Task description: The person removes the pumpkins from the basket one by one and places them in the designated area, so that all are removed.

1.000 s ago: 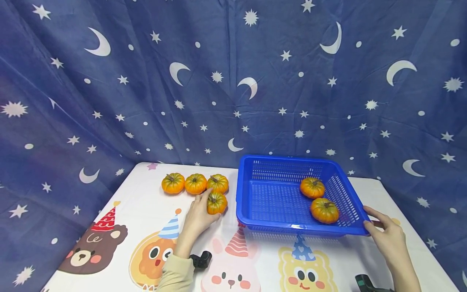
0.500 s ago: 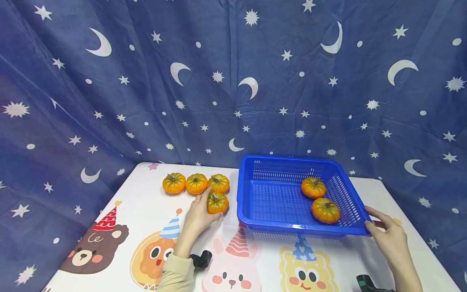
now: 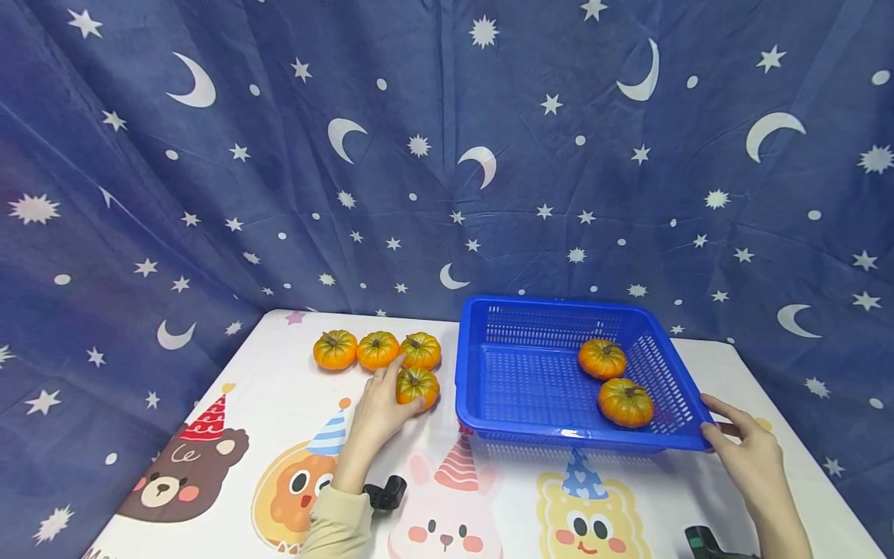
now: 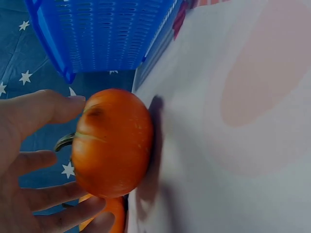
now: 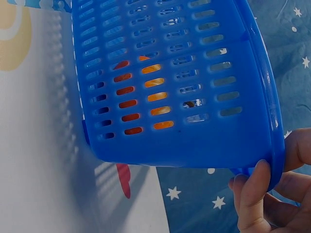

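My left hand (image 3: 378, 409) reaches round a small orange pumpkin (image 3: 418, 387) on the table, thumb at its front and fingers at its back left. In the left wrist view, the thumb touches the side of this pumpkin (image 4: 114, 143) and the fingertips lie along its lower edge, its stem pointing toward the palm. My right hand (image 3: 753, 450) pinches the front right corner of a blue plastic basket (image 3: 573, 436). In the right wrist view, thumb and fingers hold the rim of the basket (image 5: 214, 145). Inside sit two pumpkins, one behind (image 3: 602, 359) and one in front (image 3: 626, 402).
Three more pumpkins stand in a row at the back left: left (image 3: 335, 350), middle (image 3: 378, 351) and right (image 3: 421, 351). A white tablecloth (image 3: 265, 404) with cartoon animals covers the table. A blue curtain (image 3: 391, 194) with moons and stars hangs behind.
The left thumb has shifted slightly up onto the front of the pumpkin. The right hand keeps its hold on the basket corner, and the basket stays in place.
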Action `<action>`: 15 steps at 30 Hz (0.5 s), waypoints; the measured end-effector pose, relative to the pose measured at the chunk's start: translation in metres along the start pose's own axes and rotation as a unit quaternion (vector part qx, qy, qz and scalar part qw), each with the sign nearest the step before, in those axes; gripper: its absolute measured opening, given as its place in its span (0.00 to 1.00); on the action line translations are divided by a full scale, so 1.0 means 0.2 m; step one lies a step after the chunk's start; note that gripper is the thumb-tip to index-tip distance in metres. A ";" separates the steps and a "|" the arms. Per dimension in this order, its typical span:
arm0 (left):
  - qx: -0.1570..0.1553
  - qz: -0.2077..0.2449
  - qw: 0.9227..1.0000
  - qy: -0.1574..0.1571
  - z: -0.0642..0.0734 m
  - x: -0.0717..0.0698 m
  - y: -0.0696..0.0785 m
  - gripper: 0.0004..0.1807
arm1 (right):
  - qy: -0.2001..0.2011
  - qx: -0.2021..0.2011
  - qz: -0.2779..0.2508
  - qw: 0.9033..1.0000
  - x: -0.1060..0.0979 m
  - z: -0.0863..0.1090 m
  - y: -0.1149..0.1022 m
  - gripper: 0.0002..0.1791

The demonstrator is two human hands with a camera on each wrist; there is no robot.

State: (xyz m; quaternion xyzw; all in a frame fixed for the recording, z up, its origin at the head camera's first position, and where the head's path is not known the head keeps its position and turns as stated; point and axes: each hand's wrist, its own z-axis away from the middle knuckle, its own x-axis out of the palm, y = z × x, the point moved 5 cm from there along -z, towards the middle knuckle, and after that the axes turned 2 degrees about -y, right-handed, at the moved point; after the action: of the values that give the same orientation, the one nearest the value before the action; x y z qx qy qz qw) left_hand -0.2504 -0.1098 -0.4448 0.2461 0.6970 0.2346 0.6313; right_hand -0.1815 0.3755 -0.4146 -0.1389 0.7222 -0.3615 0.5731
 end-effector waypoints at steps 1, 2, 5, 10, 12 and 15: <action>0.001 -0.001 1.000 0.002 0.00 -0.01 0.00 0.43 | 0.000 0.000 -0.001 1.000 0.00 0.00 0.00 0.26; 0.002 -0.002 1.000 0.004 0.00 -0.01 0.01 0.42 | 0.000 0.001 -0.002 1.000 0.00 0.00 0.00 0.26; 0.006 -0.003 1.000 0.011 0.00 -0.03 0.03 0.41 | 0.001 -0.001 -0.005 1.000 0.00 0.00 0.00 0.26; 0.016 -0.005 1.000 0.023 0.01 -0.05 0.06 0.40 | 0.001 -0.005 -0.006 1.000 0.00 0.00 0.00 0.26; 0.022 -0.005 0.999 0.029 0.01 -0.06 0.07 0.40 | 0.000 -0.006 -0.006 1.000 0.00 0.00 0.00 0.26; 0.028 -0.003 0.999 0.036 0.02 -0.08 0.09 0.39 | -0.001 -0.005 -0.007 1.000 0.00 0.00 0.00 0.26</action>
State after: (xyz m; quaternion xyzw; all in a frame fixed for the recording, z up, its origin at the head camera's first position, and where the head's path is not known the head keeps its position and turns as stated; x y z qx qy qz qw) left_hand -0.2446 -0.1063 -0.4222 0.2526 0.7262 0.2218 0.5997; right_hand -0.1818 0.3755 -0.4147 -0.1472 0.7226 -0.3617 0.5704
